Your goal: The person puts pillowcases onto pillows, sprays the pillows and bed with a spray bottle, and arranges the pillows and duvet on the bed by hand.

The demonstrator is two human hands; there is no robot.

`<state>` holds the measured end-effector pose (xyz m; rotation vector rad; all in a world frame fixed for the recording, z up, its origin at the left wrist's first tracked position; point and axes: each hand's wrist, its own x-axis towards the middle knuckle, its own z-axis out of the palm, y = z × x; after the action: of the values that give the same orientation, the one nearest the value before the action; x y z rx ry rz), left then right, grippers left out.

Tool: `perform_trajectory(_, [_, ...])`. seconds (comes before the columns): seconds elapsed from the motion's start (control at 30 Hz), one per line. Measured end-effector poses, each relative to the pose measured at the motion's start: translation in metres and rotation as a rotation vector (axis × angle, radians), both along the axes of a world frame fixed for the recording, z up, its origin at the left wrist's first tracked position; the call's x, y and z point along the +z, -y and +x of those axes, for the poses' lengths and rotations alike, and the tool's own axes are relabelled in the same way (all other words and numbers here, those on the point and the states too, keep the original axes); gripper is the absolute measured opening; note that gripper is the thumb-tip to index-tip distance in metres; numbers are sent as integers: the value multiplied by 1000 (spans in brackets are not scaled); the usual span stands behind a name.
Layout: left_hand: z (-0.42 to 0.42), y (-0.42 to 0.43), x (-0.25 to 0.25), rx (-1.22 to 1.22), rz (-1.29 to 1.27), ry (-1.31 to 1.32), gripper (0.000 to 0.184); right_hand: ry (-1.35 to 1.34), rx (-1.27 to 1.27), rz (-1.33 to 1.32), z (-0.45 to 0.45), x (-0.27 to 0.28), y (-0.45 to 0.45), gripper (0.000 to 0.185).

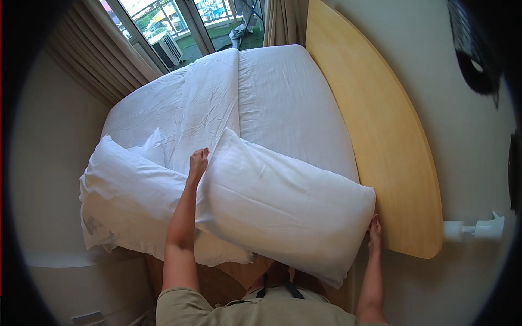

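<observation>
In the head view, I see my left hand curled into a fist at the left side of the large white pillow. The fingers are closed, but I cannot tell whether they have hold of the fabric. My right hand is partly open at the pillow's other end, fingers reaching up along its edge — how firmly they grip is hidden from me.

The pillow lies between my hands, slanting down toward the right one. More white pillows are bunched to the left of my left hand and partly under its forearm. Beyond both hands stretches the bed in a wrinkled white sheet, with a folded cover running away from my left hand. The wooden headboard rises just beside my right hand, and a white wall lamp sits farther right. Well past my left hand are brown curtains and a glass door.
</observation>
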<state>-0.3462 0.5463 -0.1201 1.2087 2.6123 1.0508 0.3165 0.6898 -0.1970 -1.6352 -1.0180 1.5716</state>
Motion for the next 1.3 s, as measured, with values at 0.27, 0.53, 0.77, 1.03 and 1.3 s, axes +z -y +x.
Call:
perform_trajectory(0.27, [-29, -128, -44, 345, 43, 373, 21, 48, -124, 162, -24, -31, -68, 36])
perform_trajectory(0.53, [-30, -156, -86, 270, -335, 244, 29, 679, -25, 156, -34, -7, -68, 30])
perform_trajectory(0.77, [-48, -142, -104, 62, -475, 140, 32, -142, -76, -70, -6, 2, 34, 53])
perform_trajectory(1.03, [-63, -146, -135, 5, -568, 39, 40, -757, 181, -539, -48, 41, 214, 58])
perform_trajectory(1.3, [-66, -145, -121, 114, -559, 185, 39, -512, 58, -395, 20, 50, 168, 107])
